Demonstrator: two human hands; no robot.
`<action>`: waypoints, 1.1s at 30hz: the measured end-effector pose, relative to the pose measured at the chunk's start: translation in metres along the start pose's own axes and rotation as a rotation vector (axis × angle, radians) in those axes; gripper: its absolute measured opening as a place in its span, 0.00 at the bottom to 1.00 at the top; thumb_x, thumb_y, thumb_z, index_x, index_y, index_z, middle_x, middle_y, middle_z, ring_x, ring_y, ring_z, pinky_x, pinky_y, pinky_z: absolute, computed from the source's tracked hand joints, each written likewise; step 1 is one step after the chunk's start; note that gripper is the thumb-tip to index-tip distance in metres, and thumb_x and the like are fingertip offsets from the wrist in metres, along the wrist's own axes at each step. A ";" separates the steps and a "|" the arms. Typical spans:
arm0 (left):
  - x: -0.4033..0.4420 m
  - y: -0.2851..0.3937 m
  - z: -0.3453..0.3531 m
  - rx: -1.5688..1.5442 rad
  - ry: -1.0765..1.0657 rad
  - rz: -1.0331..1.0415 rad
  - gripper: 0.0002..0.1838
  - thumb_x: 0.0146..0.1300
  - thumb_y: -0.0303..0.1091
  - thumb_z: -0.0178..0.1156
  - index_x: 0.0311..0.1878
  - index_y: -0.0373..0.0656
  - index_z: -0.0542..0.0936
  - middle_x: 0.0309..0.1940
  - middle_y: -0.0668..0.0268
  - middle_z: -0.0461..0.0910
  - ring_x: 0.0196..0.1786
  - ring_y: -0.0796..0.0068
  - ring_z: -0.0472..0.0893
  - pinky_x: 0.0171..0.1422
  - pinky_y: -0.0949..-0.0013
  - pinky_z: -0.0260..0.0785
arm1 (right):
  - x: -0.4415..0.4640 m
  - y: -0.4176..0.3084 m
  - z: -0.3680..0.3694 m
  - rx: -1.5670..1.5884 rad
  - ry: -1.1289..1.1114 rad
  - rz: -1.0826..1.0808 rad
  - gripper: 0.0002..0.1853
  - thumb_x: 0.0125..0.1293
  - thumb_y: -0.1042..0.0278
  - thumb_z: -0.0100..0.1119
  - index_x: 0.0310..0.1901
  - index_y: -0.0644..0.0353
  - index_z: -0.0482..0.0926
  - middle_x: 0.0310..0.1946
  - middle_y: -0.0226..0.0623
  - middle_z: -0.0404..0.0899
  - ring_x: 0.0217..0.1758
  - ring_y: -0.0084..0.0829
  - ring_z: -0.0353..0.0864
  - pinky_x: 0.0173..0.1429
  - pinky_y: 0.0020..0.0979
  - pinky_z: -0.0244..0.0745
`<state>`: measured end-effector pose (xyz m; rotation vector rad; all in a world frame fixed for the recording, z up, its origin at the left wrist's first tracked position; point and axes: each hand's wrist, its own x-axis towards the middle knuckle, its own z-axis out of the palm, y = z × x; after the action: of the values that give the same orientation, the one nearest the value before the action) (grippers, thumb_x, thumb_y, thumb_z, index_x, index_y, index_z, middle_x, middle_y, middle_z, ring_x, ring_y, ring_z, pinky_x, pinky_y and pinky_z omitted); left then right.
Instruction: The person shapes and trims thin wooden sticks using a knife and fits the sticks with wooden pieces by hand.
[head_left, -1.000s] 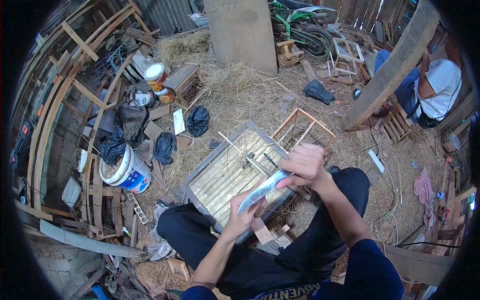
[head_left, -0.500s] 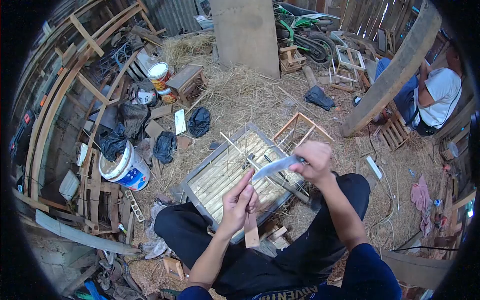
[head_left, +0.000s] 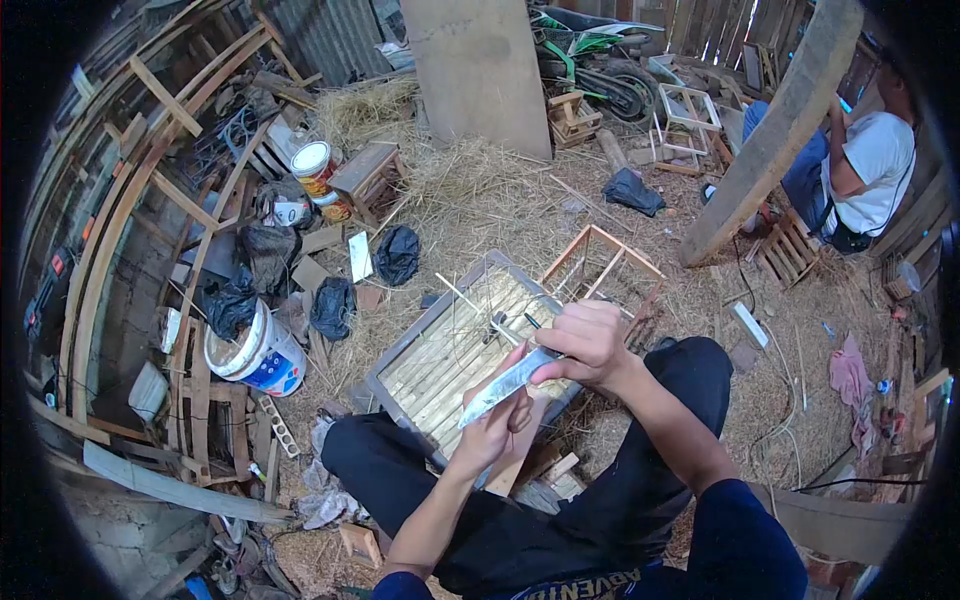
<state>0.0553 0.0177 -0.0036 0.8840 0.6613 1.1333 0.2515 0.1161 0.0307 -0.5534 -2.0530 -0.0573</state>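
Note:
My right hand (head_left: 590,345) is closed around the handle of a knife (head_left: 508,384). Its broad pale blade slants down to the left, across the front of my left hand (head_left: 492,428). Curled fingers of my left hand hold a flat wooden strip (head_left: 517,450), which runs down toward my lap; the blade and fingers hide its upper part. Whether the edge touches the wood, I cannot tell. Beyond my hands a low slatted wooden table (head_left: 400,400) with a grey frame carries a hammer (head_left: 498,320), its handle mostly hidden, and a thin stick (head_left: 458,291).
A small wooden frame (head_left: 600,255) stands just past the table. To the left are a white bucket (head_left: 262,350) and black plastic bags (head_left: 397,254). A leaning post (head_left: 775,140) rises at right, near a seated person (head_left: 870,170). Straw and shavings cover the ground.
The knife has swung down and left, from pointing over the table to lying across my left hand. My right hand has moved left and lower. The wooden strip is now tilted.

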 end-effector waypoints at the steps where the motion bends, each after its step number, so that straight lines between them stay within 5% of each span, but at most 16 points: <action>1: 0.001 0.000 0.002 -0.078 0.010 -0.009 0.29 0.79 0.31 0.54 0.80 0.42 0.61 0.27 0.73 0.63 0.24 0.85 0.56 0.27 0.76 0.49 | 0.001 0.001 -0.002 -0.016 -0.001 -0.003 0.25 0.53 0.36 0.69 0.30 0.53 0.82 0.19 0.26 0.67 0.21 0.29 0.71 0.25 0.32 0.63; 10: 0.008 0.013 0.009 -0.066 -0.030 -0.116 0.31 0.79 0.33 0.52 0.81 0.49 0.57 0.29 0.75 0.58 0.24 0.84 0.54 0.29 0.76 0.48 | -0.013 0.019 -0.014 -0.165 -0.012 0.040 0.26 0.54 0.34 0.65 0.30 0.53 0.82 0.19 0.27 0.65 0.21 0.30 0.69 0.26 0.33 0.60; 18: 0.018 0.020 0.018 -0.132 -0.013 -0.089 0.28 0.81 0.34 0.50 0.79 0.41 0.59 0.26 0.77 0.57 0.22 0.88 0.55 0.25 0.77 0.48 | -0.020 0.021 -0.024 -0.345 -0.008 0.105 0.26 0.51 0.34 0.66 0.31 0.53 0.82 0.19 0.27 0.65 0.22 0.31 0.69 0.27 0.34 0.60; 21: 0.023 0.023 0.021 -0.149 -0.030 -0.129 0.28 0.81 0.33 0.49 0.79 0.41 0.60 0.25 0.77 0.58 0.23 0.88 0.56 0.25 0.78 0.49 | -0.025 0.023 -0.030 -0.351 -0.022 0.122 0.25 0.59 0.38 0.66 0.33 0.56 0.83 0.20 0.29 0.70 0.23 0.31 0.72 0.29 0.34 0.64; 26: 0.009 0.015 0.028 0.118 -0.215 -0.080 0.27 0.80 0.36 0.51 0.78 0.41 0.64 0.24 0.79 0.60 0.22 0.86 0.58 0.26 0.79 0.52 | -0.034 0.067 -0.069 -0.335 0.422 1.027 0.22 0.72 0.46 0.61 0.39 0.61 0.84 0.27 0.38 0.80 0.28 0.35 0.80 0.34 0.34 0.73; 29: 0.022 0.014 0.027 0.002 -0.114 -0.061 0.28 0.79 0.38 0.53 0.78 0.43 0.65 0.23 0.78 0.58 0.21 0.86 0.57 0.25 0.77 0.51 | -0.056 0.067 -0.077 -0.336 0.438 0.738 0.25 0.72 0.43 0.61 0.38 0.62 0.84 0.26 0.40 0.81 0.28 0.36 0.81 0.34 0.34 0.74; 33: 0.029 0.013 0.017 -0.086 -0.039 -0.082 0.27 0.80 0.37 0.52 0.78 0.44 0.63 0.26 0.76 0.57 0.23 0.85 0.56 0.25 0.77 0.49 | -0.054 0.041 -0.046 -0.262 0.188 0.398 0.29 0.67 0.36 0.62 0.34 0.61 0.84 0.24 0.37 0.82 0.26 0.37 0.83 0.33 0.36 0.75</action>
<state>0.0723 0.0431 0.0159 0.7968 0.6072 1.0605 0.3281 0.1215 0.0024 -1.0701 -1.7314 -0.1377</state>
